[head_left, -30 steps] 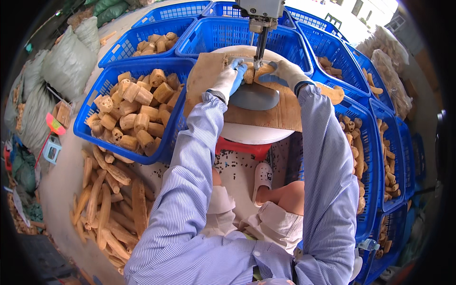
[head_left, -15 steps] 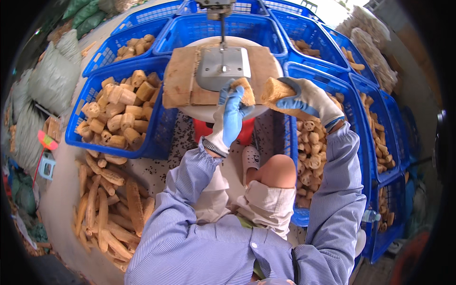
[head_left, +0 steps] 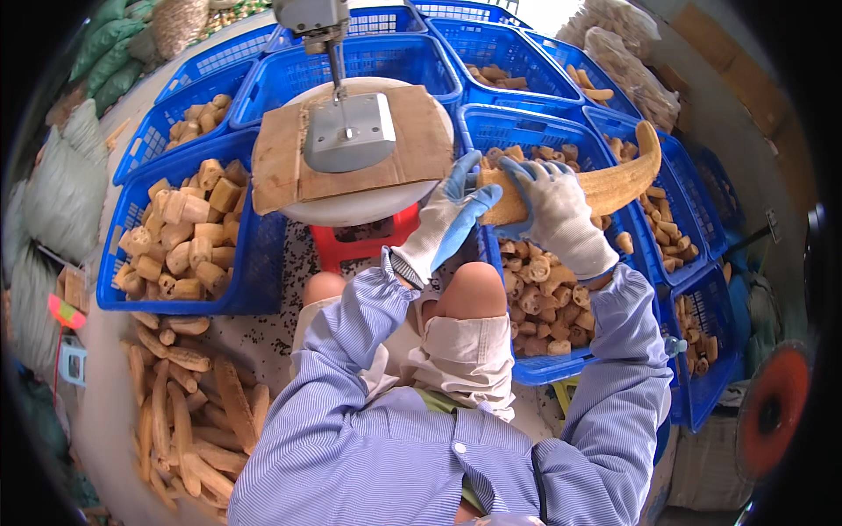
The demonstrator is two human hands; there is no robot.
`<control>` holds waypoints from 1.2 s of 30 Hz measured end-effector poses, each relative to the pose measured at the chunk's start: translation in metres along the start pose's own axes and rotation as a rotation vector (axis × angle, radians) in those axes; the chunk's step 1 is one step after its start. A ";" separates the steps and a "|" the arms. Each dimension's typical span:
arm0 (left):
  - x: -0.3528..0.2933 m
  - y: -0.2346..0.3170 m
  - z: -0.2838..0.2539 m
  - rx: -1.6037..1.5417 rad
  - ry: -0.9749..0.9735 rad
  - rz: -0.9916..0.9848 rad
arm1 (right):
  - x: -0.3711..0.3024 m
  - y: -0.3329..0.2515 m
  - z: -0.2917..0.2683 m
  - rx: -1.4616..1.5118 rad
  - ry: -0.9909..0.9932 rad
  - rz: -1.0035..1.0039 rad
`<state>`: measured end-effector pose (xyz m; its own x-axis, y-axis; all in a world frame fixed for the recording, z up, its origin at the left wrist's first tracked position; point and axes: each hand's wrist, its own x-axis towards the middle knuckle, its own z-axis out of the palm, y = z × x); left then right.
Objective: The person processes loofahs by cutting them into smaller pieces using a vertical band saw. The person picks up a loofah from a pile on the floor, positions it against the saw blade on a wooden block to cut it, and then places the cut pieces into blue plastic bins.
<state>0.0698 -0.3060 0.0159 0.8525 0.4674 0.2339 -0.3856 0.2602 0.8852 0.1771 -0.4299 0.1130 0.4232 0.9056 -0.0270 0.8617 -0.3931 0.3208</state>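
Observation:
A long, curved dried loofah (head_left: 596, 188) slants over the crate on my right, its far tip pointing up and right. My right hand (head_left: 561, 210), in a white glove with blue palm and fingers, is closed around it near its cut end. My left hand (head_left: 445, 219), gloved alike, has its thumb and fingers at that cut end and appears to pinch it; part of the contact is hidden. Left of my hands stands a machine head (head_left: 320, 35) with a thin vertical blade above a metal plate (head_left: 351, 131) on cardboard (head_left: 408, 158).
A blue crate (head_left: 197, 307) of thick loofah pieces stands left, another (head_left: 561, 364) of short pieces right. Further blue crates (head_left: 351, 53) ring the machine. Whole loofahs (head_left: 189, 421) lie on the floor at lower left. A red stool (head_left: 364, 241) stands under the round white top (head_left: 351, 210).
Both hands have moved right, away from the metal plate and over the right crate. The short piece in my left hand is no longer seen there. More of the long loofah shows.

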 end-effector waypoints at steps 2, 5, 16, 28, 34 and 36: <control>-0.010 0.014 -0.034 0.049 0.041 -0.022 | 0.016 -0.018 0.006 -0.104 0.072 -0.126; -0.025 0.037 -0.094 0.187 0.157 0.035 | 0.049 -0.035 0.018 -0.075 0.231 -0.151; -0.002 0.099 -0.234 0.582 0.253 -0.013 | 0.186 -0.107 0.071 0.222 0.779 -0.283; 0.008 0.071 -0.278 0.694 0.300 0.123 | 0.218 -0.126 0.072 0.212 0.678 -0.281; 0.029 0.040 -0.292 0.958 0.300 0.509 | 0.233 -0.123 0.072 0.119 0.625 -0.235; 0.032 0.035 -0.293 0.881 0.286 0.465 | 0.228 -0.122 0.065 0.124 0.550 -0.228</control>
<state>-0.0201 -0.0342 -0.0637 0.5253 0.5772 0.6253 -0.1622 -0.6534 0.7395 0.1870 -0.1855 0.0060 0.0457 0.9054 0.4221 0.9538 -0.1651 0.2509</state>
